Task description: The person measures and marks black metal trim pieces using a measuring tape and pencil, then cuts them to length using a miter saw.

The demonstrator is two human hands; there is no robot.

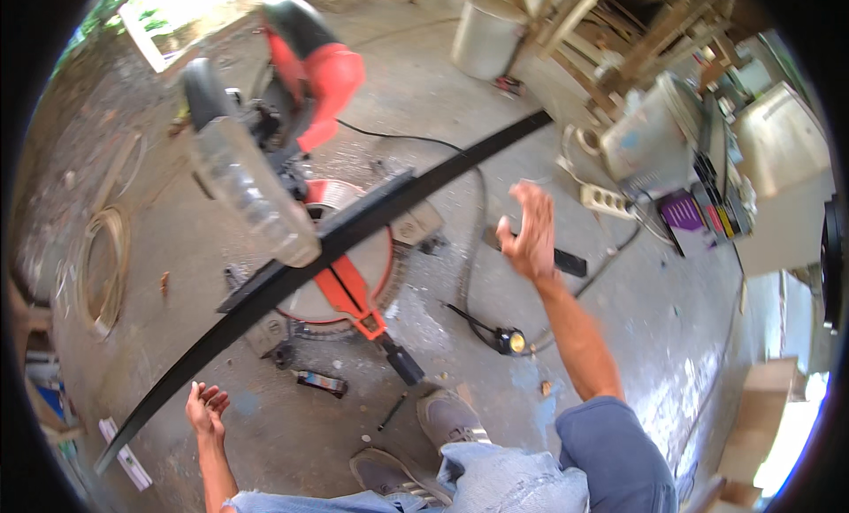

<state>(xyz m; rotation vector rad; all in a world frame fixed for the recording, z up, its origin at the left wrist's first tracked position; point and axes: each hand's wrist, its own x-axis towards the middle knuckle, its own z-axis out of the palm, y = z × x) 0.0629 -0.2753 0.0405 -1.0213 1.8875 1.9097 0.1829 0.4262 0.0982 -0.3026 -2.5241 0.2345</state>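
Note:
A long black strip (371, 214) lies slantwise across the red miter saw (332, 71), from the lower left up to the upper right. The saw's head is raised, and its clear blade guard (252, 195) hangs over the strip. My left hand (207, 409) is beside the strip's lower-left part, fingers loosely curled and apart, holding nothing. Off to the right of the saw, my right hand (532, 234) is raised with fingers stretched and thumb apart, also without a hold. Behind that hand a short black piece (570, 264) lies on the floor, partly hidden.
A headlamp (510, 340) with a lit yellow spot and cables lie on the floor. At right are a white power strip (608, 201), a purple box (685, 223) and a tilted bucket (650, 137). A coiled hose (102, 274) lies left. My shoes (451, 416) are near the saw.

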